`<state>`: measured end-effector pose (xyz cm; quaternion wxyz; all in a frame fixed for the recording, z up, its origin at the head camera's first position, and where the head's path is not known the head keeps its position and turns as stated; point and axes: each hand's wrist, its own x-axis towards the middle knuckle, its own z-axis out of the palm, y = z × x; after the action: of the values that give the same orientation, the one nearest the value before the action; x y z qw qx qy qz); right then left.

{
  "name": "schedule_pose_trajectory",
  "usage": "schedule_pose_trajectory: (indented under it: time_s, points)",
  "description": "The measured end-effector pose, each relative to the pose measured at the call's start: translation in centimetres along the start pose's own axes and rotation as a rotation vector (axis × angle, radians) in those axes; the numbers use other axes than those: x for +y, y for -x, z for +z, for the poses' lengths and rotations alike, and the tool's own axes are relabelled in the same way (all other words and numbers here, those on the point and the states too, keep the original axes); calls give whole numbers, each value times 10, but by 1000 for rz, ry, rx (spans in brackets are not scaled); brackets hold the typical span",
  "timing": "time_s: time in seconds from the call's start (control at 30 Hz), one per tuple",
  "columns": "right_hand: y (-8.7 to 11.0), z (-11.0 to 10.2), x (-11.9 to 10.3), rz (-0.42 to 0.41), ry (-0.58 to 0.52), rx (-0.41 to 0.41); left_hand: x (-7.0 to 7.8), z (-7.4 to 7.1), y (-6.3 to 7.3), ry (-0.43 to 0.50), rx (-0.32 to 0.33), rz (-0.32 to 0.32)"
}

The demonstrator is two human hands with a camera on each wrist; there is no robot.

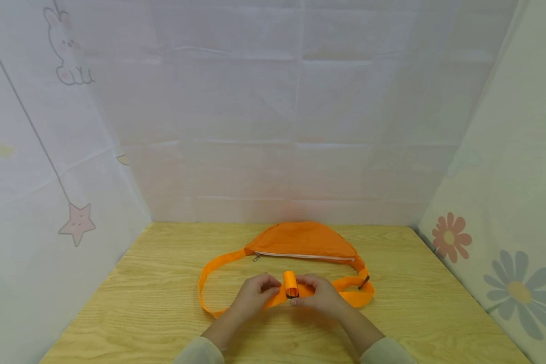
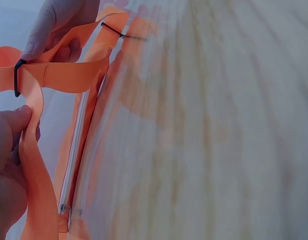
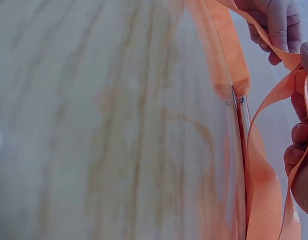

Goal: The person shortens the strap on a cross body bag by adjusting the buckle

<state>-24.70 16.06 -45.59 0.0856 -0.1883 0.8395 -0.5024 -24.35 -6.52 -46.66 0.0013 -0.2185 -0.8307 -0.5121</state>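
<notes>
An orange waist bag (image 1: 307, 241) lies on the table, its pale zipper (image 1: 302, 257) along the near edge. Its orange strap (image 1: 218, 261) loops toward me. Between my hands a strap loop (image 1: 289, 279) stands up through a black slider buckle (image 2: 16, 79). My left hand (image 1: 256, 294) pinches the strap left of the buckle, thumb against fingers. On the other side, my right hand (image 1: 319, 294) grips the strap, with its thumb by the buckle. Its fingers are partly hidden behind the strap in the right wrist view.
A second black buckle (image 1: 364, 283) sits on the strap near the bag's right end. The wood-grain table (image 1: 418, 293) is bordered by a white back sheet (image 1: 291, 126) and printed side sheets. A zipper pull (image 1: 257, 258) hangs at the zipper's left end.
</notes>
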Motion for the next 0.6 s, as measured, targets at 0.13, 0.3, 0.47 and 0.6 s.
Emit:
schedule_pose_trajectory:
  time_s: [0.13, 0.3, 0.47, 0.6]
  points:
    - [1, 0, 0, 6, -3, 6, -2, 0, 1, -14, -35, 32]
    - [2, 0, 2, 5, -50, 10, -4, -1, 1, -111, -106, 86]
    - [3, 0, 2, 14, -76, 6, -4, -2, 1, -228, -117, 153]
    - [4, -1, 1, 21, -78, 5, -2, -2, 0, -260, -70, 153]
